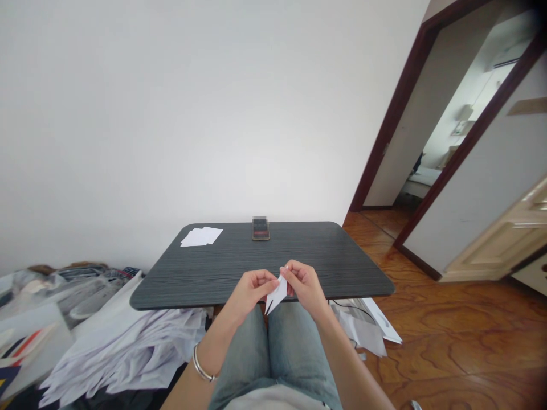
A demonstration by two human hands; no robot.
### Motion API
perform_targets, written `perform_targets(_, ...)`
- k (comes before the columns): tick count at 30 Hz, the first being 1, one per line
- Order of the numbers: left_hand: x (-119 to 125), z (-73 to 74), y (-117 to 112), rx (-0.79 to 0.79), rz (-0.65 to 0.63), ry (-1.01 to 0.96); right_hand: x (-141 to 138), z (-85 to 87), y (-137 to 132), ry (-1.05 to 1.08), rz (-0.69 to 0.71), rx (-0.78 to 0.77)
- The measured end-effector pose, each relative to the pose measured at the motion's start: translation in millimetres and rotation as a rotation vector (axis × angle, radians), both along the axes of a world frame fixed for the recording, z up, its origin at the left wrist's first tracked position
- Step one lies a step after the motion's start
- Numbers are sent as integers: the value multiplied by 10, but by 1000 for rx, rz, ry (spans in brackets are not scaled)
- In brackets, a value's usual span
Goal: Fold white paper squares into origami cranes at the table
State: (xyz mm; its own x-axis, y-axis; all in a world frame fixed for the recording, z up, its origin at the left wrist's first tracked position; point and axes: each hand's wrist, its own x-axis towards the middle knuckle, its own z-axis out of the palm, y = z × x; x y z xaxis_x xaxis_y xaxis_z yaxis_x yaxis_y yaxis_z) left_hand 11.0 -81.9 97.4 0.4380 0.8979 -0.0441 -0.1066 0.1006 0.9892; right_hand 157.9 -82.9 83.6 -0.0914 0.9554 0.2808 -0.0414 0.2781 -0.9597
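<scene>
Left hand point(249, 294) and right hand point(304, 286) each hold one folded white paper point(277, 294) in a clenched grip.

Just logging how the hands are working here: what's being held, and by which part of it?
A folded white paper is held near its upper end, pinched between the left hand and right hand. Its narrower lower end sticks out free below them.

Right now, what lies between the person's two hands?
In the head view, a folded piece of white paper lies between them, pinched by both the left hand and the right hand.
</scene>
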Motion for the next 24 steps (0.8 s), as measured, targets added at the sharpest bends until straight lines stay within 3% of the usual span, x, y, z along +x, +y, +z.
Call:
perform_targets(6,12,-5,-13,-54,-15,-32,-24,23,-16,20,-17,8)
perform_targets(24,-10,36,-10,106,-4,48,-17,42,-21,88,27,-22)
